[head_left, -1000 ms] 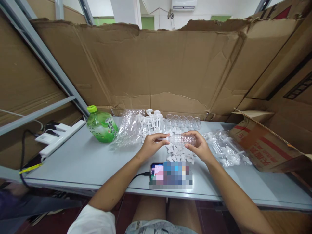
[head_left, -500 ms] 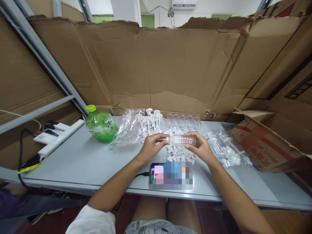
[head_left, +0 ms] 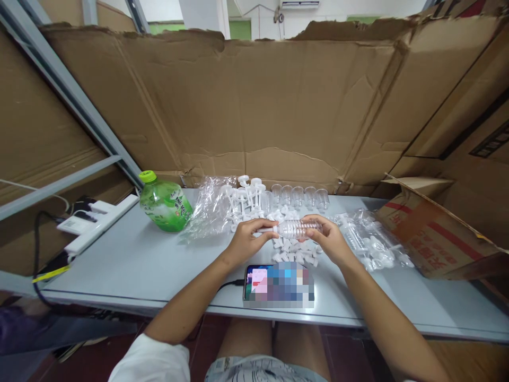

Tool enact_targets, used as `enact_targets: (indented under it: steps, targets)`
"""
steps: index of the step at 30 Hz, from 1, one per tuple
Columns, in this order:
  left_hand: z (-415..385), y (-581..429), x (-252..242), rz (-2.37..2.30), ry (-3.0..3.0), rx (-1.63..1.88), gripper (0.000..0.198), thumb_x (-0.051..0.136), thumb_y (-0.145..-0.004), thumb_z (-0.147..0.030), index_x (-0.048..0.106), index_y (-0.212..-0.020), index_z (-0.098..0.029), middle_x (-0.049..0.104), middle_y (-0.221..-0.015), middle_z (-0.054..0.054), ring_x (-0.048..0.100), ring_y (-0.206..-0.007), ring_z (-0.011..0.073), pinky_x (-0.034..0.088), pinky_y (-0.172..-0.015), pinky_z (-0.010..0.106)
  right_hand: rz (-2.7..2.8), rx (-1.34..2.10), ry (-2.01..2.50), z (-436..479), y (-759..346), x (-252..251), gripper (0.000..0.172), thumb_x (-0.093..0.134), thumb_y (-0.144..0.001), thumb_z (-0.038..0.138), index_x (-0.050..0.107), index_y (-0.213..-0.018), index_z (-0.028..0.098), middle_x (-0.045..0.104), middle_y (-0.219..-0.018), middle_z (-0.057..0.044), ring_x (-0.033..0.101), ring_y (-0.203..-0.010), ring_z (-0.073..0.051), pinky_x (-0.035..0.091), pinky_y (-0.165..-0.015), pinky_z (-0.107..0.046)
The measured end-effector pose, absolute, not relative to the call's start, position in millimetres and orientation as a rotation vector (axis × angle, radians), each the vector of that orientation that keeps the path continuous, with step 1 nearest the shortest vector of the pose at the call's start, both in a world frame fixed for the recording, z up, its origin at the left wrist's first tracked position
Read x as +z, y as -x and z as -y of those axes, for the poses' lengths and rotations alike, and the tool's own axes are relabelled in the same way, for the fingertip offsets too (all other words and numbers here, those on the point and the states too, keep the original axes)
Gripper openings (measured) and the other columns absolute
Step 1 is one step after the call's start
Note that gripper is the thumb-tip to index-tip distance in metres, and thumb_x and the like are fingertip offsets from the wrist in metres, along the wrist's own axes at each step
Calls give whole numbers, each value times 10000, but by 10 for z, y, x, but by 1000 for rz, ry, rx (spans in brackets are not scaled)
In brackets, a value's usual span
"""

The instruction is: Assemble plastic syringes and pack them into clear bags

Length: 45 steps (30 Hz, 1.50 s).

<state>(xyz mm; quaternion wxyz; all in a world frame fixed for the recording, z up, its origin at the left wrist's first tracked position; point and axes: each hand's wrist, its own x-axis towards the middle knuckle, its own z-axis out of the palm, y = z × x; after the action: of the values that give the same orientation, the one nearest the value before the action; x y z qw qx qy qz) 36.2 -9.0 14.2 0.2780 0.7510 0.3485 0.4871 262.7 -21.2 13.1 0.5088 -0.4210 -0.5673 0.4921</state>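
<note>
The left hand [head_left: 251,237] has its grip clamped on the white end of the tube [head_left: 292,228]; the right hand [head_left: 328,237] has its grip clamped on the clear end. The tube lies sideways between these 2 hands, over the white parts [head_left: 292,252] on the table [head_left: 119,260]. The phone [head_left: 258,281] is near, on the person's side.
</note>
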Motion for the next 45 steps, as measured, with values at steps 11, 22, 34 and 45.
enact_targets:
  steps: [11,22,34,45]
  targets:
    - [80,-347,175,-932,-1653,1194,210,721,-678,-324,696,-818,-170,720,-918,50,684,-789,183,559,-721,275,1704,918,925,253,-2710,161,368,708,-713,358,563,-1034,251,596,-1023,-58,593,-957,-208,513,-798,-339]
    - [18,-452,101,-881,-1398,1171,307,732,-660,-363,667,-855,-135,707,-759,49,681,-662,172,560,-677,298,1787,635,840,276,-2680,146,348,698,-733,244,533,-1038,270,565,-1105,-78,532,-1103,-240,445,-935,-413]
    - [24,-466,144,-877,-1200,1178,353,760,-611,-410,662,-769,-111,694,-719,48,679,-632,167,575,-680,312,1875,419,779,295,-2682,150,373,691,-733,159,552,-1048,304,602,-1100,-59,554,-1074,-240,453,-921,-444]
    - [1,-446,154,-893,-1342,1171,301,749,-629,-365,685,-795,-122,712,-770,62,681,-644,175,570,-650,304,1781,640,817,277,-2696,135,355,723,-710,244,588,-1037,274,605,-1101,-76,545,-1105,-251,436,-958,-447]
